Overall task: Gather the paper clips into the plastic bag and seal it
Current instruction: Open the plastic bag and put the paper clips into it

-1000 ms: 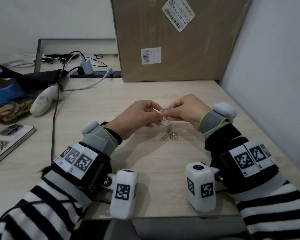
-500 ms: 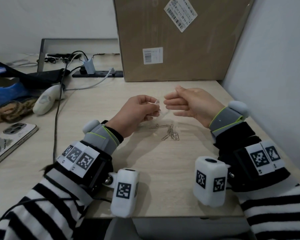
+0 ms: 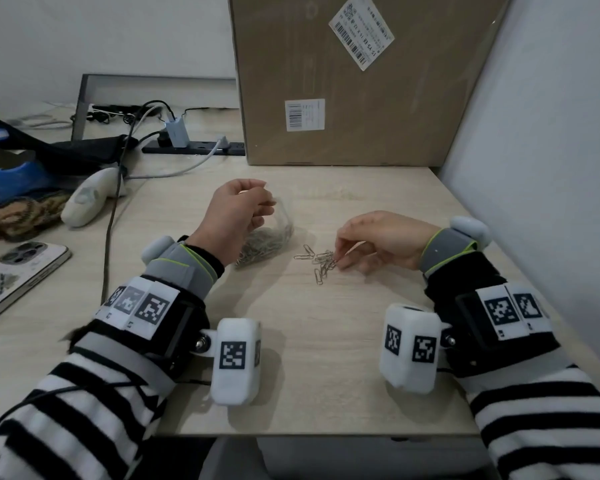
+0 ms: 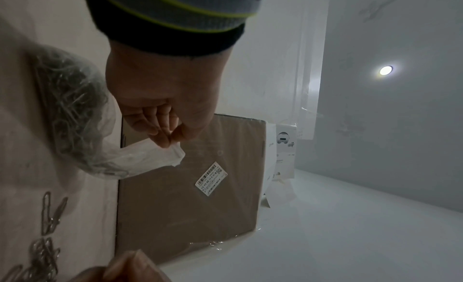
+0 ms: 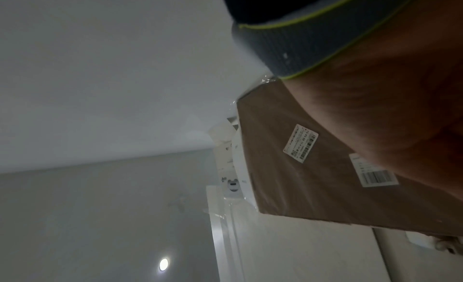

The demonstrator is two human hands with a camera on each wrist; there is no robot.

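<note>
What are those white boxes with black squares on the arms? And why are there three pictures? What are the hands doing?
Those white boxes are little cameras strapped to a person's wrists. One picture comes from a camera on the head, looking down at the desk. The other two come from the wrist cameras, looking along each hand, so they look tilted and odd.

The left hand pinches the top of a clear plastic bag that already has lots of paper clips inside. The left wrist picture shows its fingers pinching the bag's edge. The right hand reaches its fingers down to a small pile of loose paper clips on the desk. A big cardboard box stands behind, and a phone lies at the left.
</note>
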